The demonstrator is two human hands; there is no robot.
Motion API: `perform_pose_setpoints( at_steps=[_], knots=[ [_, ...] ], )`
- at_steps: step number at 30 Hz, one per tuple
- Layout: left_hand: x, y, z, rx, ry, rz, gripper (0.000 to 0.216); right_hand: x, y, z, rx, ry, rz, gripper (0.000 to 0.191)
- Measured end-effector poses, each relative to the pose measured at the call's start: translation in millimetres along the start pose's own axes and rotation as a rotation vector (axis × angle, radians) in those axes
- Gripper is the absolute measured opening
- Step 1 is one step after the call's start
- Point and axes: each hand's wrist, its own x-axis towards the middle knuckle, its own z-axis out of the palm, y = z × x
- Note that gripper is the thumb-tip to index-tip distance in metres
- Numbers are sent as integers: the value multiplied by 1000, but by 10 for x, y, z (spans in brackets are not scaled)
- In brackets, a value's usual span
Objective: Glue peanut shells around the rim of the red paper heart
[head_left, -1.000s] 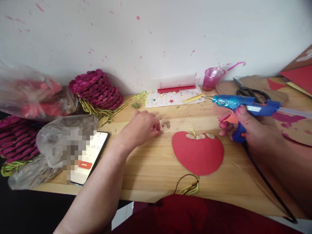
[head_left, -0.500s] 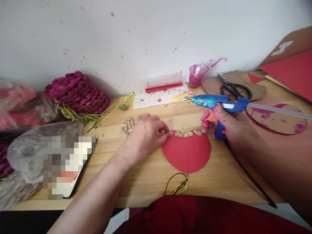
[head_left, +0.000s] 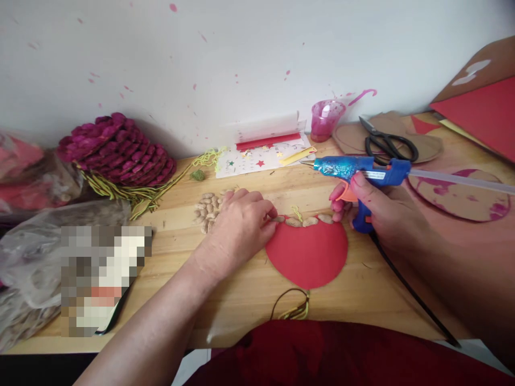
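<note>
A red heart-shaped card (head_left: 306,254) lies on the wooden table, with several peanuts (head_left: 310,221) in a row along its top edge. At its upper left, my left hand (head_left: 245,220) is closed, thumb and fingers at a peanut (head_left: 278,219) on the edge. My right hand (head_left: 382,206) grips a blue glue gun (head_left: 341,167) above the heart's right side, a finger by the orange trigger (head_left: 346,191). The nozzle points left, and a clear glue stick (head_left: 454,179) sticks out the back. Loose peanuts (head_left: 207,206) sit left of my left hand, partly hidden by it.
Black scissors (head_left: 392,147) rest on cardboard at the back right, beside a pink-stained plastic cup (head_left: 326,120). A magenta layered craft piece (head_left: 120,153) with yarn tassels, plastic bags (head_left: 32,252) and a blurred phone (head_left: 116,289) are on the left. A black cord (head_left: 410,292) trails rightward.
The view has shifted slightly. Both hands stay nearly in place, the left at the peanut on the heart's edge, the right still holding the glue gun.
</note>
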Motion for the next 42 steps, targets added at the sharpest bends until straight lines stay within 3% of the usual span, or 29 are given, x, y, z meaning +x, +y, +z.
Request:
perform_pose_setpoints(
  at_steps=[11, 14, 25, 42],
  knots=[
    [-56, -180, -131, -124, 137, -36, 16, 6, 12, -9, -7, -2, -5, 42],
    [-55, -177, -89, -208, 117, -22, 12, 3, 11, -10, 3, 5, -10, 41],
    [-37, -124, -13, -178, 46, 4, 5, 14, 15, -4, 11, -6, 15, 40],
    [-24, -118, 14, -197, 43, -10, 7, 13, 35, -26, -34, 13, 16, 43]
  ],
)
